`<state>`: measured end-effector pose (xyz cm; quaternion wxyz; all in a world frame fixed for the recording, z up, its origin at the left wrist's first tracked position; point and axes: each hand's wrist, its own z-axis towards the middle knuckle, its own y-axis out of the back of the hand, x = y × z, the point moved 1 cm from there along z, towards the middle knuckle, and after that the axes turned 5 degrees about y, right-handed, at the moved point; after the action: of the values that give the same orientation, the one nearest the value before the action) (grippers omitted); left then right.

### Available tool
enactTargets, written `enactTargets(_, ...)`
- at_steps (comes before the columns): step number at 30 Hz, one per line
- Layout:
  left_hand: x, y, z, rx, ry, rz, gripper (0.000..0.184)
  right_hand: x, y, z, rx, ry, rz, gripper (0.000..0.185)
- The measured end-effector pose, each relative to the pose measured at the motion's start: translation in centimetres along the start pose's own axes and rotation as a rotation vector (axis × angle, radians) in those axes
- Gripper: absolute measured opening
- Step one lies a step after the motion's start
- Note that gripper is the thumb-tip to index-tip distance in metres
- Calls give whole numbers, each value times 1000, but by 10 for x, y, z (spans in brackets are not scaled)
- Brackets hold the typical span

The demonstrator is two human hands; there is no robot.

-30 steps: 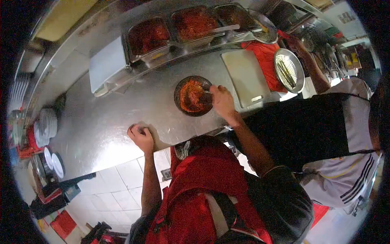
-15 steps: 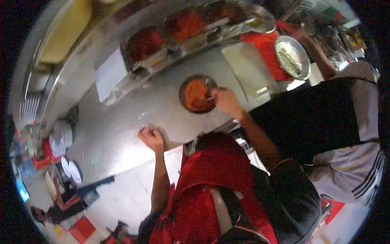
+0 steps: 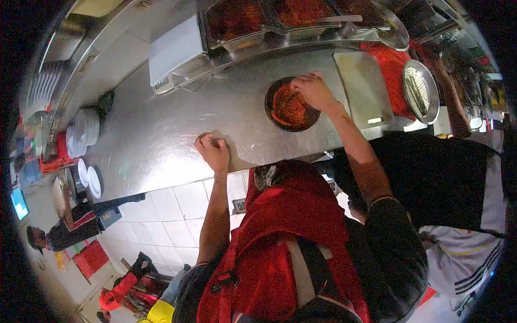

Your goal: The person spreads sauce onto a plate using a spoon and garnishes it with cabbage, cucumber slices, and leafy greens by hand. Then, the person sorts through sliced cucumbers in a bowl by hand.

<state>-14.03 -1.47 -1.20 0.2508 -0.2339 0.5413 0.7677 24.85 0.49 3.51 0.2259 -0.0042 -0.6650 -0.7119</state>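
Observation:
A dark round dish [image 3: 291, 128] stands on the steel counter, with a red-orange chopped or saucy food [image 3: 288, 107] in it. My right hand [image 3: 316, 92] is over the dish's upper right side, its fingertips pinched together at the food's edge. Whatever those fingers hold, if anything, is hidden. Farther left, my left hand [image 3: 214, 153] rests at the counter surface with curled fingers. A dark spot shows between its thumb and fingers, and I cannot tell whether it is an object or shadow.
Steel trays of red food [image 3: 235, 21] line the back, beside a white-lidded container [image 3: 176, 51]. A cutting board [image 3: 363, 89] and metal colander [image 3: 421, 91] lie right, near a co-worker's arm [image 3: 455, 102]. Plates [image 3: 87, 128] are stacked left. Another person [image 3: 70, 234] stands lower left.
The whole view has shifted. My right hand has gone from the dish's right edge to its upper right, over the rim. My left hand keeps its curled pose on the counter.

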Motion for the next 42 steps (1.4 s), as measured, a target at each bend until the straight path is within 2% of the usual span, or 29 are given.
enactTargets(2,3,-1,-1,-5,8,9,33,1,-2,5,-72,0,-50,19)
enactTargets(4,7,-3,-1,-13,17,14,35,2,5,7,-222,-130,-141,18)
enactTargets(7,8,-4,-1,-8,14,16,35,-25,-1,-12,-322,-208,-186,17)
enactTargets(8,6,-3,-1,-6,29,26,35,-22,6,-15,-322,-202,-189,17)
enactTargets(10,0,-1,0,-6,45,35,34,-8,25,-25,-156,-321,-139,22)
enactTargets(14,-5,1,1,10,63,37,33,9,25,-20,-223,-288,-68,23)
enactTargets(19,-1,1,1,-1,7,40,33,8,17,-2,-416,-238,-210,27)
enactTargets(26,3,0,0,-11,-4,17,35,23,19,-3,-338,-153,-143,23)
enactTargets(29,1,1,1,-6,12,25,35,7,20,-16,-342,-163,-121,18)
enactTargets(31,-1,2,0,1,-3,40,35,-1,19,-15,-244,-235,-55,23)
enactTargets(35,0,1,1,12,33,61,33,11,11,11,-239,-237,-57,21)
enactTargets(37,3,-1,2,13,29,72,33,17,7,18,-307,-91,-85,19)
enactTargets(40,7,2,-1,1,20,13,33,27,25,13,-198,-87,-10,18)
enactTargets(42,11,1,0,11,5,17,31,18,19,-1,-252,-152,-45,16)
